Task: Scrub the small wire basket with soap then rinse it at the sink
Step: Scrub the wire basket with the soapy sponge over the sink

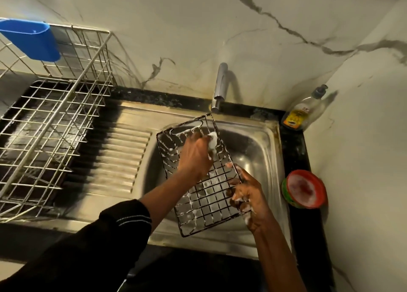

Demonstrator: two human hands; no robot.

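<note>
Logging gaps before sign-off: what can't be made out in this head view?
Head view:
What the foamy white wad in the left hand is, inside the small dark wire basket: suds and fingers cover it.
Whether the chrome tap runs: stream too faint.
Label on the clear soap bottle: too small.
Large silver wire dish rack: cut off by the left edge.

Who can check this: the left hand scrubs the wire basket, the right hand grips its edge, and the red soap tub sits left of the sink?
Wrong side: the head view shows the red soap tub right of the sink. The left hand does scrub the wire basket and the right hand grips its edge.
</note>
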